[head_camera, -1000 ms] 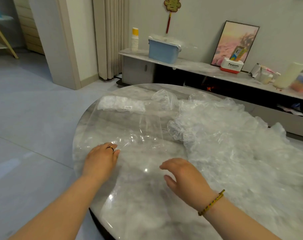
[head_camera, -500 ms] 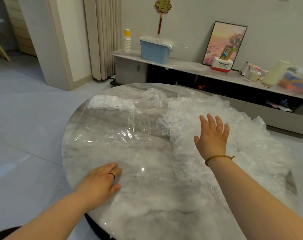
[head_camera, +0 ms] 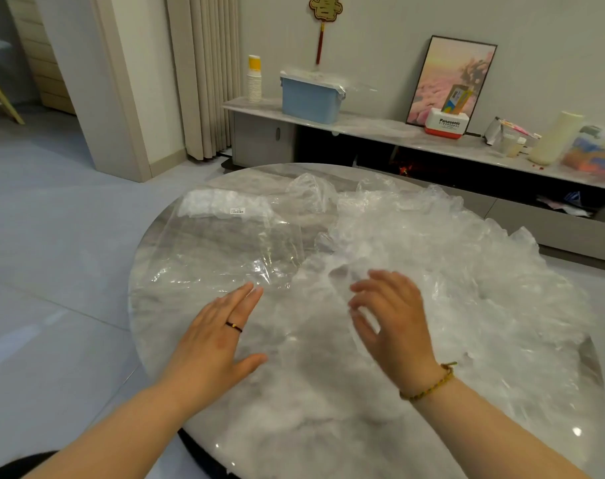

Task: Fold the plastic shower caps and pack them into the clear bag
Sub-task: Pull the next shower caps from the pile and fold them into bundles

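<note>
Shower caps [head_camera: 442,271] lie in a crumpled, translucent heap over the right half of the round marble surface [head_camera: 294,437]. The clear bag [head_camera: 221,250] is spread flat just beside them on the left, and a white wad [head_camera: 211,203] at its far end seems to be caps already packed. The left hand [head_camera: 218,337] lies flat with straight fingers near the bag's near edge, its grip slack and empty. The right hand [head_camera: 394,319] hangs at the heap's near edge, fingers loosely spread, its grip open too; whether it touches the film I cannot tell.

The step looks like drawing out one cap. It is best taken by its elastic rim so the neighbours do not drag along. Then smooth it on the bare patch between the hands, press the air out and fold it narrower than the bag.
</note>
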`<state>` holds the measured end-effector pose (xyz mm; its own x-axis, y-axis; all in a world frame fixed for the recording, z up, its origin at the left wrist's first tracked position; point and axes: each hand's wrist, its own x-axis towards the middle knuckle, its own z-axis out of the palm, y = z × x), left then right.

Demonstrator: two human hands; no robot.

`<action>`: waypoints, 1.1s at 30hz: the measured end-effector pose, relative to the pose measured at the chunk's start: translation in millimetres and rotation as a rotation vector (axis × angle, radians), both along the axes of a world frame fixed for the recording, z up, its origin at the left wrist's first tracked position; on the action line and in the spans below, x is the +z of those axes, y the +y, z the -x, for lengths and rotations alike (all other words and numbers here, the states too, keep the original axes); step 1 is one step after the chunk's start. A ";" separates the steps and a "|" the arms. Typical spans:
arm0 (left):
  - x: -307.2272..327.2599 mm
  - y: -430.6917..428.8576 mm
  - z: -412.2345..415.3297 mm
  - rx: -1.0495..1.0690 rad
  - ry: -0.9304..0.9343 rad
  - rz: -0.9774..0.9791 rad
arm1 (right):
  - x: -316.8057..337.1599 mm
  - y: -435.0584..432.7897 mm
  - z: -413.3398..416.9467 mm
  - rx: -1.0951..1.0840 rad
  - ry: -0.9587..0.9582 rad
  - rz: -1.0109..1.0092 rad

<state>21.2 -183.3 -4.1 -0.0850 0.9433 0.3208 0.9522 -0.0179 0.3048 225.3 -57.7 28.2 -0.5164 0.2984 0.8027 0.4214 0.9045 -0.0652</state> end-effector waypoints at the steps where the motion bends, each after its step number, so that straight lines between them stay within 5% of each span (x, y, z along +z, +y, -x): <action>1: 1.1 -1.4 -0.6 -0.028 -0.004 -0.017 | -5.8 -9.9 1.3 0.067 -0.032 0.029; 10: -25.2 -8.3 -6.3 -0.405 0.236 -0.032 | -51.9 -60.2 -7.1 0.222 -0.318 0.245; 25: -13.8 -33.5 -10.7 -0.325 0.199 0.106 | -59.0 -61.8 -34.4 0.111 -0.573 0.412; 30: -18.5 -32.1 -10.2 -0.349 0.152 0.062 | -60.3 -58.1 -37.5 0.134 -0.525 0.421; 33: -19.4 -31.6 -11.9 -0.318 0.150 0.096 | -53.5 -58.8 -30.8 0.037 -0.219 0.575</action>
